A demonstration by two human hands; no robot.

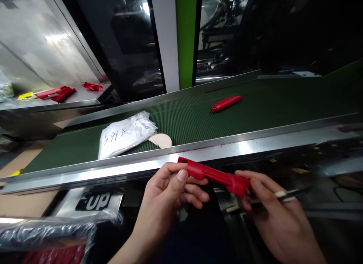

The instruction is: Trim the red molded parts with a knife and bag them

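In front of the conveyor's near rail I hold a long red plastic part (214, 174) between both hands. My left hand (167, 192) pinches its left end between thumb and fingers, the other fingers curled loosely beneath. At the opposite end, the thumb and fingers of my right hand (273, 207) grip the part. A thin stick-like tool (289, 194), pale with a dark end, also lies across the right hand's grasp; its exact kind is unclear. Another red plastic piece (227, 103) rests on the green belt beyond.
The green conveyor belt (184, 122) runs crosswise behind a metal rail (204, 152). On it lie a marked white plastic bag (124, 133) and a pale rounded piece (163, 140). Red parts (59, 93) sit on a metal shelf at left. Clear plastic wrap (48, 233) covers red items lower left.
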